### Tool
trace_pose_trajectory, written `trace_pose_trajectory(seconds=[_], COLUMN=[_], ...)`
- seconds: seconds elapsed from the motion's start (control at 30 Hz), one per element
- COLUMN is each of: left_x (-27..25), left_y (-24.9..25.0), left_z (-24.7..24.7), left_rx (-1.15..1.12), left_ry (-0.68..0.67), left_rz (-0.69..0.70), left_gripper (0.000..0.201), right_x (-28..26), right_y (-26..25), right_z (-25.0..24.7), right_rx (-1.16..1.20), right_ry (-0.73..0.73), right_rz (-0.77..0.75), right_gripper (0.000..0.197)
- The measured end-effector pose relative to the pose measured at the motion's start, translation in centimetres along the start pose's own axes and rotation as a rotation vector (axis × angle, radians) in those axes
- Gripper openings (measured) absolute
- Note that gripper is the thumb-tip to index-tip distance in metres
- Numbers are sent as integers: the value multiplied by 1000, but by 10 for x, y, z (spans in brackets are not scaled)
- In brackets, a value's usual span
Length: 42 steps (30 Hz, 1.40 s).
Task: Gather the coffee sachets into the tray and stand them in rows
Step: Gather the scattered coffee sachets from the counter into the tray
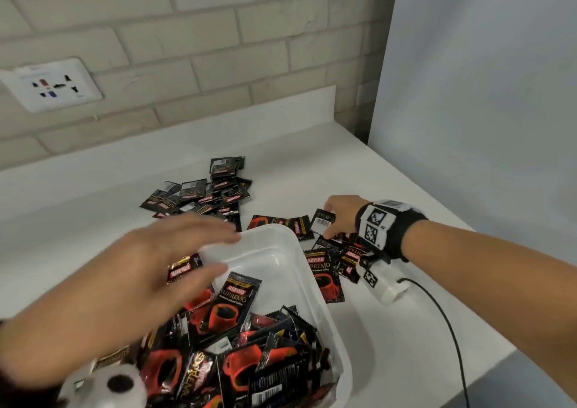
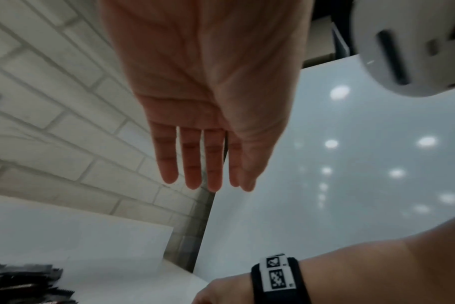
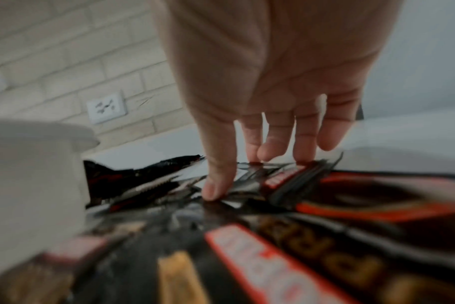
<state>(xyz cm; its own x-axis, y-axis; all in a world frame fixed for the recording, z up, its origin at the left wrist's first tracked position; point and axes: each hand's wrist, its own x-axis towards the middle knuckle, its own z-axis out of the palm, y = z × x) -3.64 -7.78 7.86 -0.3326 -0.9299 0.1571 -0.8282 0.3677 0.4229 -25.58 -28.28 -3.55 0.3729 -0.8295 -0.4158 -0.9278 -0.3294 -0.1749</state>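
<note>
A white plastic tray (image 1: 312,270) sits near the counter's front, and its near half holds a loose heap of black-and-red coffee sachets (image 1: 249,354). More sachets lie in a pile behind the tray (image 1: 206,195) and scattered to its right (image 1: 324,279). My left hand (image 1: 218,251) hovers over the tray's far left rim, fingers straight, holding nothing; the left wrist view shows the flat palm (image 2: 208,181). My right hand (image 1: 326,220) pinches a barcode-side-up sachet (image 1: 321,225) between thumb and fingers, right of the tray. The right wrist view shows that hand (image 3: 247,176) on the flat sachets beside the tray wall (image 3: 31,174).
A brick wall with a wall socket (image 1: 53,84) runs behind the white counter. A tall white panel (image 1: 484,95) stands at the right. A black cable (image 1: 449,329) trails from my right wrist camera towards the counter's front right edge.
</note>
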Motion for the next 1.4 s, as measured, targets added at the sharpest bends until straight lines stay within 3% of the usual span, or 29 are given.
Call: trace_pose_trajectory(seconds=[0.07, 0.13, 0.17, 0.3, 0.37, 0.5, 0.6, 0.73, 0.9, 1.1, 1.27, 1.4], left_x=[31, 62, 77, 141, 160, 188, 201, 212, 214, 224, 227, 231], left_y=[-6, -11, -18, -40, -48, -58, -72, -81, -89, -73, -72, -75], left_z=[-2, 1, 8, 42, 57, 77, 94, 107, 112, 126, 131, 133], left_rx=[-67, -74, 1, 267, 359, 471, 482, 481, 584, 520, 509, 482], left_ry=[1, -98, -136, -426, -535, -656, -753, -821, -862, -927, -945, -1026], left_rz=[-50, -183, -226, -285, -293, -265, -304, -369, -303, -199, -182, -177], left_gripper=[31, 21, 25, 38, 41, 46, 54, 62, 68, 61, 51, 46], right_x=[4, 6, 8, 6, -2, -23, -28, -29, -20, -17, -22, -28], right_y=[1, 2, 4, 15, 26, 43, 44, 39, 45, 56, 61, 60], right_z=[-1, -3, -3, -11, -23, -39, -28, -16, -10, -4, 0, 0], right_rx=[-2, -7, 7, 214, 273, 176, -128, -289, -326, -115, 60, -60], right_ry=[-9, -28, -38, 23, 38, -192, -313, -303, -218, -159, -208, -146], right_rz=[40, 72, 65, -92, -164, -264, -345, -512, -571, -460, -333, -404], right_gripper=[68, 76, 76, 28, 20, 21, 30, 38, 47, 44, 63, 43])
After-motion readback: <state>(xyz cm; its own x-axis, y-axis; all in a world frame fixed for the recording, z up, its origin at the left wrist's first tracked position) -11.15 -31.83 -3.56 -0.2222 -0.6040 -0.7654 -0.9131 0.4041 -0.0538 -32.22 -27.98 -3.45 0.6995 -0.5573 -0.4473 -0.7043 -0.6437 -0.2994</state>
